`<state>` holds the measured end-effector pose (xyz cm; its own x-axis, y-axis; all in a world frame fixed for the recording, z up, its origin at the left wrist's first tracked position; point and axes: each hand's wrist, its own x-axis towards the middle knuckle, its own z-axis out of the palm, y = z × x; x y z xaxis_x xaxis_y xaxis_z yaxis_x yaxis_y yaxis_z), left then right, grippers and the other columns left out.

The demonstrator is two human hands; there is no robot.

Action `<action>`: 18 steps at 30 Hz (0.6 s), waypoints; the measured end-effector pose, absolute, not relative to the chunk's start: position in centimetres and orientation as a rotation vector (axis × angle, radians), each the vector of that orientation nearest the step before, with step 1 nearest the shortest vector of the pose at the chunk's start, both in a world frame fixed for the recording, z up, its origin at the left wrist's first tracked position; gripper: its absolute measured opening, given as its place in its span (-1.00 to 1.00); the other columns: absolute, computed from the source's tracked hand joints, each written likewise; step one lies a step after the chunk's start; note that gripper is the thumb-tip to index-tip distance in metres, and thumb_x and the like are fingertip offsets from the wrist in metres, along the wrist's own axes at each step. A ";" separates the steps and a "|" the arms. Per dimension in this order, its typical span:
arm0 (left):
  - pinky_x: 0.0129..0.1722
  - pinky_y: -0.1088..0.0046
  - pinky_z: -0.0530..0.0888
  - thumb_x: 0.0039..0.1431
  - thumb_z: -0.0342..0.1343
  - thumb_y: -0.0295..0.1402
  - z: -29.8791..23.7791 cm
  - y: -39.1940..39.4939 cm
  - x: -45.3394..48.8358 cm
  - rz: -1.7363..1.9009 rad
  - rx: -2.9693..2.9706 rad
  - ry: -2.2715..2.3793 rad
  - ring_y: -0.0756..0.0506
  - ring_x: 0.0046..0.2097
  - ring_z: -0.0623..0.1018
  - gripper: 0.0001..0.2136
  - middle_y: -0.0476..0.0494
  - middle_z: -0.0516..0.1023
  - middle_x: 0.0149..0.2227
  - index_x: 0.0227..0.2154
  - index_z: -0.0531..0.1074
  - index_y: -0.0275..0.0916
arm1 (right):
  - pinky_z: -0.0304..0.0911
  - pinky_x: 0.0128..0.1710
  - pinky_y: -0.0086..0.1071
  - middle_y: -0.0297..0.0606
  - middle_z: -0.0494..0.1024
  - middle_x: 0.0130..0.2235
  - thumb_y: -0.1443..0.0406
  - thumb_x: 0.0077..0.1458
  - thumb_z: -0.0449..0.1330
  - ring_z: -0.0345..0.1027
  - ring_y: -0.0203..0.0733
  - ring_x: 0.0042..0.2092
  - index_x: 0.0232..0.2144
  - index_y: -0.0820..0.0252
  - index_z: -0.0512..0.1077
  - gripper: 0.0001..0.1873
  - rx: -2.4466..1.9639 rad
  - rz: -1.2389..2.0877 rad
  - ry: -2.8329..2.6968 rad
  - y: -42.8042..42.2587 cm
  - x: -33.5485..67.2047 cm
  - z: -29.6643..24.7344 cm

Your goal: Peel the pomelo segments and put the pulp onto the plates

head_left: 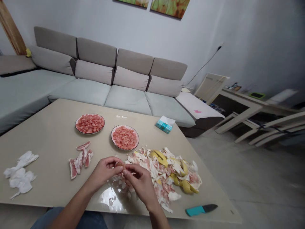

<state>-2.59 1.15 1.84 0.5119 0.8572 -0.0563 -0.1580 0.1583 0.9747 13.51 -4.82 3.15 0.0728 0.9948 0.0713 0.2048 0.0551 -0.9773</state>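
My left hand (107, 170) and my right hand (140, 180) meet above the table's near middle, fingertips pinched together on a small reddish piece of pomelo (119, 164). Most of that piece is hidden by my fingers. Left of my hands lie several pomelo segments (81, 161) with whitish skin and pink flesh. Under and beyond my right hand spreads a heap of pomelo peel (166, 168), white pith, torn membrane and yellow rind. Two round plates with dark rims, a left plate (76, 128) and a right plate (137, 140), hold pink pomelo pulp in small pieces.
A knife (201, 210) with a turquoise handle lies near the table's front right edge. Crumpled white tissues (21, 175) are at the far left. A blue tissue box (165, 124) stands at the back right. Behind the table (54, 127) is a grey sofa (128, 98).
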 end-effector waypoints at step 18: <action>-0.33 0.50 0.44 0.03 0.28 -0.28 2.7 0.8 -3.1 0.724 0.980 0.628 -0.01 -0.36 0.49 -0.80 -0.06 0.49 -0.42 -0.36 0.49 -0.32 | 0.36 -0.47 -0.46 -0.29 0.55 -0.49 0.12 -0.06 0.37 0.40 -0.31 -0.48 -0.32 0.24 0.59 -0.68 -1.066 1.563 -0.897 -4.5 15.0 2.3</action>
